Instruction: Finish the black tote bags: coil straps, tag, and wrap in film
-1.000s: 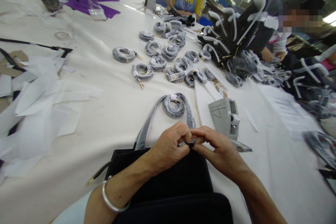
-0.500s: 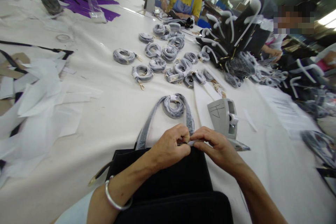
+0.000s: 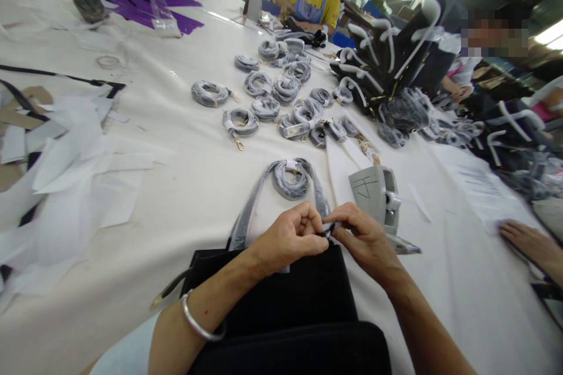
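Observation:
A black bag (image 3: 308,299) lies in front of me, its top edge away from me. Its handle (image 3: 251,208), covered in greyish wrapping, loops up from that edge. My left hand (image 3: 290,240) is closed in a pinch at the right end of the handle. Opposite it, my right hand (image 3: 363,240) pinches the same wrapped end, and a bit of pale wrapping with something dark shows between the fingertips. Inside the handle loop rests a coiled wrapped strap (image 3: 281,184) with a white band and a gold-coloured clip.
A grey tape dispenser (image 3: 368,192) stands right of my right hand. Several coiled straps (image 3: 285,89) lie farther back, beside piled black bags (image 3: 409,41). White paper strips (image 3: 74,170) cover the left. Co-workers sit across, and another person's hand (image 3: 528,240) rests at the right.
Both my hands have shifted slightly right at the handle's end, and more of the pale and dark piece shows between them. Another person's hand has come in at the right edge.

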### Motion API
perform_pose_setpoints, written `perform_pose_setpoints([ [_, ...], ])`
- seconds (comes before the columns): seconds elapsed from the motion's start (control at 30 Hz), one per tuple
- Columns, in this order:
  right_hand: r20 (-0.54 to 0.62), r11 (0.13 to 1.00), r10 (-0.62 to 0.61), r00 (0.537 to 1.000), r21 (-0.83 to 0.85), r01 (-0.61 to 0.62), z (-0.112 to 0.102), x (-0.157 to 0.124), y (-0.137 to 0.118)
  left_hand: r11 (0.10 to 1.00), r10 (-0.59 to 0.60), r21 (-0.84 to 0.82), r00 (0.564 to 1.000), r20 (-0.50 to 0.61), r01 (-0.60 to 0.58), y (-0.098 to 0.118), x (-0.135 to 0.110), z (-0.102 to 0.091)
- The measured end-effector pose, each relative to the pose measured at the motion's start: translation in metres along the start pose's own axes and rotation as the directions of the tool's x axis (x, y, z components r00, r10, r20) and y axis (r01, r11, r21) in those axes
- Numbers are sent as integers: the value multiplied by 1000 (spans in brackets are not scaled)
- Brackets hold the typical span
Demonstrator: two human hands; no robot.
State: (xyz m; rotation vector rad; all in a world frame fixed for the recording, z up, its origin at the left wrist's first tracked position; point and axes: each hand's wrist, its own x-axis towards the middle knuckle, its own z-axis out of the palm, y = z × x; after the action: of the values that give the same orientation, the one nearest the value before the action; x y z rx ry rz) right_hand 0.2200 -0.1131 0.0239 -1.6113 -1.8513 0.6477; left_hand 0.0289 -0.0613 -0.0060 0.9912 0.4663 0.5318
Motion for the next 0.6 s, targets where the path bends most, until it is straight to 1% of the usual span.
perform_pose_setpoints([
  [0.1, -103, 999, -3, 995, -48, -2, 11, -2, 6, 1000, 10, 28, 997, -72, -8, -1, 1, 0],
  [0.17, -143, 996, -26, 989, -85, 14, 16, -4, 7, 1000, -2, 27, 989, -150, 6, -3, 3, 1],
  [0.2, -147, 994, -37, 988, -111, 21, 18, -5, 6, 999, -1, 53, 984, -179, 11, -4, 4, 1],
  [0.23, -139, 990, -49, 989, -139, 30, 18, -6, 5, 993, 20, 117, 980, -197, 3, -6, 4, 1],
  [0.27, -122, 985, -60, 991, -167, 39, 18, -6, 3, 975, 68, 221, 977, -203, -22, -8, 4, 2],
  [0.3, -98, 980, -70, 993, -191, 50, 17, -7, 1, 935, 139, 349, 970, -200, -62, -9, 4, 2],
  [0.37, -48, 970, -84, 995, -231, 71, 16, -7, -1, 805, 277, 580, 945, -173, -130, -13, 3, 3],
  [0.4, -34, 965, -89, 995, -251, 78, 16, -8, -1, 743, 316, 655, 936, -157, -140, -14, 3, 3],
  [0.47, -55, 958, -79, 995, -281, 61, 17, -8, 3, 666, 319, 732, 941, -110, -141, -16, 1, 4],
  [0.5, -102, 960, -59, 993, -279, 28, 16, -8, 5, 647, 305, 746, 950, -63, -158, -17, 0, 4],
  [0.53, -174, 968, -18, 985, -251, -26, 15, -8, 9, 634, 300, 749, 954, -5, -195, -17, -1, 5],
  [0.57, -265, 978, 51, 963, -180, -101, 13, -8, 12, 624, 310, 741, 949, 54, -246, -16, -2, 6],
  [0.6, -367, 982, 147, 918, -57, -180, 9, -7, 15, 618, 340, 727, 936, 97, -300, -14, -3, 7],
])
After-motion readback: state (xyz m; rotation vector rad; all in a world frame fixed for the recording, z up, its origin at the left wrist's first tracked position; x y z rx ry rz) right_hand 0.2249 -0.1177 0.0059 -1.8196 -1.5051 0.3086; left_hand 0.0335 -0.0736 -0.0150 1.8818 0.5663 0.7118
